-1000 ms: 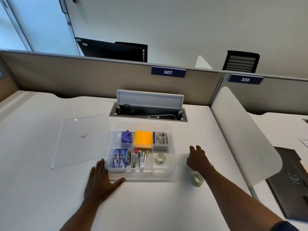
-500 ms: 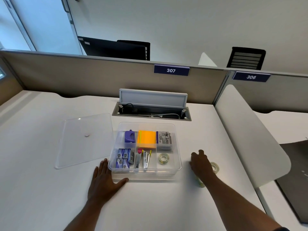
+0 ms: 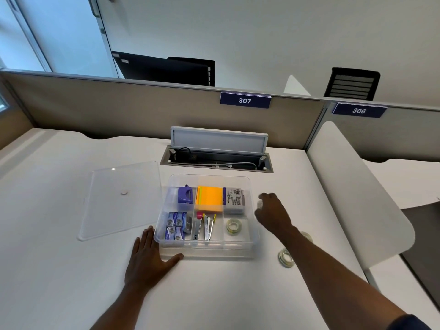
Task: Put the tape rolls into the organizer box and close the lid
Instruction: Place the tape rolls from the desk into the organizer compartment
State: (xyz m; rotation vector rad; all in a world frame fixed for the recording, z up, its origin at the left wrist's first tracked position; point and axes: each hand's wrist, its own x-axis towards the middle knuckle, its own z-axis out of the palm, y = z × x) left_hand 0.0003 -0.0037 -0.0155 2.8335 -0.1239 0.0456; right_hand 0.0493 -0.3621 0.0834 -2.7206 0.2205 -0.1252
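Moved: right hand [image 3: 273, 214] is lifting off the desk [image 3: 59, 270], now hovering at the box's [image 3: 209, 250] 3 o'clock edge.
Right hand: fingers curling, something pale glinting at the fingertips (grip too blurred to tell).
Left hand [image 3: 148, 260]: lying flat and spread, pressing at the box's 7 o'clock corner.
Tape: one roll [image 3: 233, 226] is sitting in the box's 4 o'clock compartment; another roll [image 3: 286, 257] is lying on the desk, a third [image 3: 307, 235] peeking from behind the forearm.
Lid [image 3: 121, 198]: lying flat at 9 o'clock.
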